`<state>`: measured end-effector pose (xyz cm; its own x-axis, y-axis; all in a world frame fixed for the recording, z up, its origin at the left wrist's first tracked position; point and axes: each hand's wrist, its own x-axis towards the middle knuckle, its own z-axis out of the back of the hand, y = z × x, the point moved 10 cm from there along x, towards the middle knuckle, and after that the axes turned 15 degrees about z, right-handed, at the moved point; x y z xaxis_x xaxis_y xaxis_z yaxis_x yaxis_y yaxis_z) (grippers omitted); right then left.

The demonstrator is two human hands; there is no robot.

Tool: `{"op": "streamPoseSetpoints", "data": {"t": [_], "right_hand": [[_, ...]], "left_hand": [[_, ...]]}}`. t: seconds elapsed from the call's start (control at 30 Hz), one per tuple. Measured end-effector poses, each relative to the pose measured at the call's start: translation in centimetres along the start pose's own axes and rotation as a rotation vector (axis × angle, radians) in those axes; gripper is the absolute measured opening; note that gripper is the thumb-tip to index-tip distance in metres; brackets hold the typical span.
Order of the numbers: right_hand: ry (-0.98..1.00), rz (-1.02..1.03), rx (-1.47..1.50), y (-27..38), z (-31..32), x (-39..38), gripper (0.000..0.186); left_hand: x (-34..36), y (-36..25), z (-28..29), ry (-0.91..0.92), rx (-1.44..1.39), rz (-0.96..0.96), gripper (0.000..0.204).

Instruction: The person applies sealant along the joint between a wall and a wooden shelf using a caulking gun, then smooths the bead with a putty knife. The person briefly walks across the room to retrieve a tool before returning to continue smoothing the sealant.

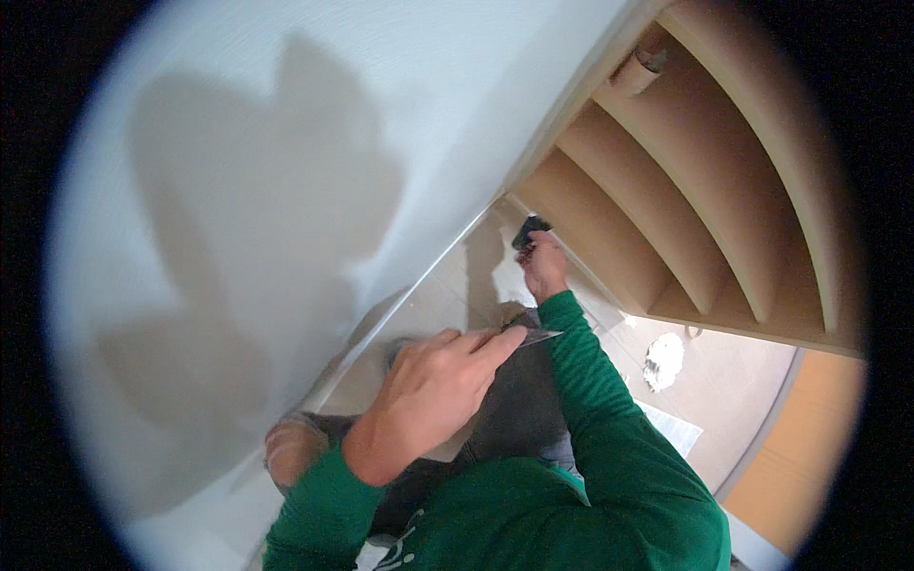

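Note:
My left hand [433, 390] is closed in front of my chest, above my bent legs. From its fingertips sticks out a thin metal blade [545, 337], which tapers to a point toward my right sleeve; any handle is hidden in the hand. My right hand [545, 266] reaches down and away to the corner between the white wall [438, 162] and the wooden shelf unit [609, 219]. Its fingers are closed on a small dark block [531, 231] near the floor. Whether the block touches the floor or the shelf side, I cannot tell.
A short cardboard tube [636, 74] lies on an upper shelf. On the floor at the right are a white crumpled heap [664, 362] and a pale flat sheet [674, 428]. An orange-brown surface [804, 438] curves along the far right. The wall runs close along my left.

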<state>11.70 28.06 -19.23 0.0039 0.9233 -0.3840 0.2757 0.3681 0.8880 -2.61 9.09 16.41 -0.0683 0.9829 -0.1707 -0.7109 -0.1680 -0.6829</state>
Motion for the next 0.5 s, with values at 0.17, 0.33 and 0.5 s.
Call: {"op": "streamPoseSetpoints", "data": {"t": [0.17,0.33,0.5], "right_hand": [[-0.007,-0.173,0.268,-7.6,-4.1,5.1,0.017],[-0.038,-0.218,0.390,-7.9,-8.7,7.6,0.012],[-0.123,-0.210,0.572,-7.0,-10.9,8.0,0.016]], "left_hand": [[1.5,0.0,0.4,0.057,0.000,0.077,0.046],[2.1,-0.9,1.4,0.134,0.027,0.201,0.046],[2.6,-2.0,2.6,0.150,0.065,0.234,0.048]]}}
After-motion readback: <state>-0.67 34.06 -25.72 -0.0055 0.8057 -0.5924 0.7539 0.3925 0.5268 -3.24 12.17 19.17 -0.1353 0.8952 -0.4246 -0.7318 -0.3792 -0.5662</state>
